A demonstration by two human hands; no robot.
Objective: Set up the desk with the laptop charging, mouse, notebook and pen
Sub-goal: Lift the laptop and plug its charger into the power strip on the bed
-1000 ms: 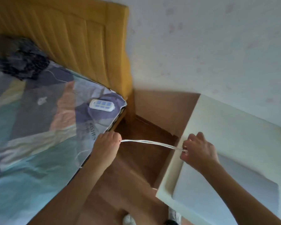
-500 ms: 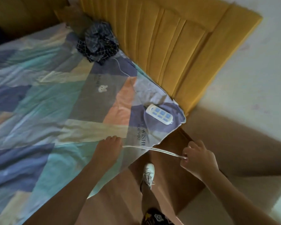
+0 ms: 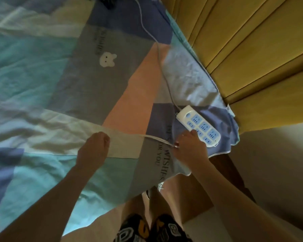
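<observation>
A thin white charger cable point(image 3: 156, 138) stretches taut between my two hands above the bed. My left hand point(image 3: 94, 147) is closed around one end of it. My right hand point(image 3: 189, 147) pinches the other end, and its fingertips touch the near edge of a white power strip point(image 3: 199, 126) with blue sockets lying on the bed corner. The plug itself is hidden inside my right hand. The strip's own grey cord point(image 3: 157, 49) runs up across the bedcover. No laptop, mouse, notebook or pen is in view.
A patchwork bedcover point(image 3: 51, 84) in blue, teal, grey and peach fills the left. A yellow padded headboard point(image 3: 252, 49) stands at the upper right. My legs in patterned shorts point(image 3: 152, 229) and a shoe point(image 3: 152, 191) show at the bottom, with pale wall point(image 3: 278, 163) at right.
The view swung from the white desk and laptop to the bed. Both hands carried the taut cable over the bedcover, and my right hand now reaches the power strip.
</observation>
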